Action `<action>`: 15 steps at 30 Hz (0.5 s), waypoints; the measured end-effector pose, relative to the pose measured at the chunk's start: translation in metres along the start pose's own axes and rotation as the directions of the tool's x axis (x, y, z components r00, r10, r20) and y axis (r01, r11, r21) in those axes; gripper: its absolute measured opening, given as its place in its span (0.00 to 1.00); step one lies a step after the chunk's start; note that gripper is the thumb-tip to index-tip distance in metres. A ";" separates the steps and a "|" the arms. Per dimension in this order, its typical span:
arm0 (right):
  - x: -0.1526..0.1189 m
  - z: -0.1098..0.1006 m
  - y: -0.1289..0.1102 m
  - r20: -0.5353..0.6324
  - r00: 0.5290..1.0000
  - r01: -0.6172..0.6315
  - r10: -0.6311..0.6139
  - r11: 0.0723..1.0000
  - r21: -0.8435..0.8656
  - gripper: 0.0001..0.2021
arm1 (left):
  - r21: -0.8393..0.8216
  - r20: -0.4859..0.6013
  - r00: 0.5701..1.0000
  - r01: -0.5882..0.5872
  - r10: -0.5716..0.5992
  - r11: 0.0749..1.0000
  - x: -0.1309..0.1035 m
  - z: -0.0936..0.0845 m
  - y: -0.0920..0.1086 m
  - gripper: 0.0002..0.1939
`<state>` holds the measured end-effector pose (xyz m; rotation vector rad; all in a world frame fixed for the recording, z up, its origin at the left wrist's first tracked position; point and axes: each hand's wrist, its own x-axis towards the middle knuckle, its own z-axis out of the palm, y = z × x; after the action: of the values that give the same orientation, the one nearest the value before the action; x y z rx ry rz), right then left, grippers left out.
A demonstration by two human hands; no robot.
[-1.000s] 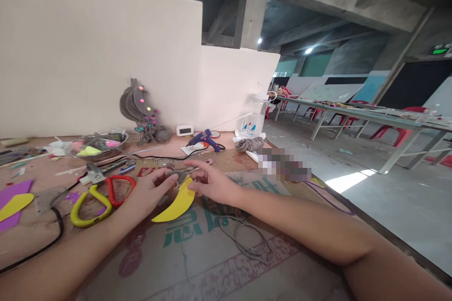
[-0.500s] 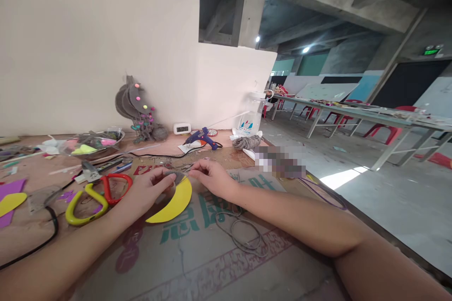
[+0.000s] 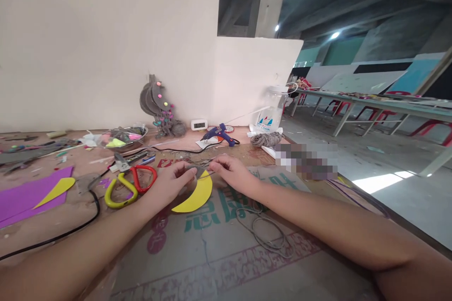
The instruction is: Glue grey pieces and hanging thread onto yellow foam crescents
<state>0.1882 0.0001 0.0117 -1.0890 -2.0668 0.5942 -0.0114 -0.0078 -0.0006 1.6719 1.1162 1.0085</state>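
A yellow crescent (image 3: 197, 196) with grey cord wound at its upper end is pinched there by my left hand (image 3: 178, 176). My right hand (image 3: 226, 169) is closed at the crescent's upper right, with thumb and finger on a thin grey cord (image 3: 209, 175) that runs across the crescent. A loose coil of grey cord (image 3: 266, 233) lies on the printed sheet (image 3: 212, 254) below my right forearm. Scissors with one red and one yellow handle (image 3: 121, 191) rest left of my left hand.
Behind my hands are a blue glue gun (image 3: 219, 134), a small clock (image 3: 198, 125), a cord ball (image 3: 266, 139) and a bottle (image 3: 271, 108). Left are purple sheets (image 3: 35, 193), a yellow piece (image 3: 58, 192), a bowl (image 3: 123, 137) and a black cable (image 3: 63, 236). A grey decorated crescent (image 3: 151, 99) stands by the wall.
The view has turned left, so everything sits further right in the picture. The thin cord now stretches across the crescent to my right hand, which remains close to my left hand.
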 end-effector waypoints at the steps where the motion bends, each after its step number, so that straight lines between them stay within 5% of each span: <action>1: 0.000 0.001 0.001 0.001 1.000 -0.023 0.023 1.000 0.012 0.14 | 0.006 -0.007 1.000 -0.005 0.005 1.000 0.000 0.000 0.001 0.14; 7: -0.003 0.006 0.002 0.153 0.988 0.018 -0.017 1.000 -0.005 0.12 | -0.003 -0.015 1.000 0.017 -0.017 1.000 0.000 0.000 0.004 0.15; 15: -0.006 -0.001 -0.005 0.055 0.987 0.155 -0.150 0.982 -0.106 0.13 | 0.010 -0.064 0.998 0.000 0.001 1.000 0.003 -0.002 -0.002 0.14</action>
<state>0.1888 -0.0075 0.0133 -0.9743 -2.2224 0.4384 -0.0132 -0.0035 -0.0016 1.6584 1.1644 1.0643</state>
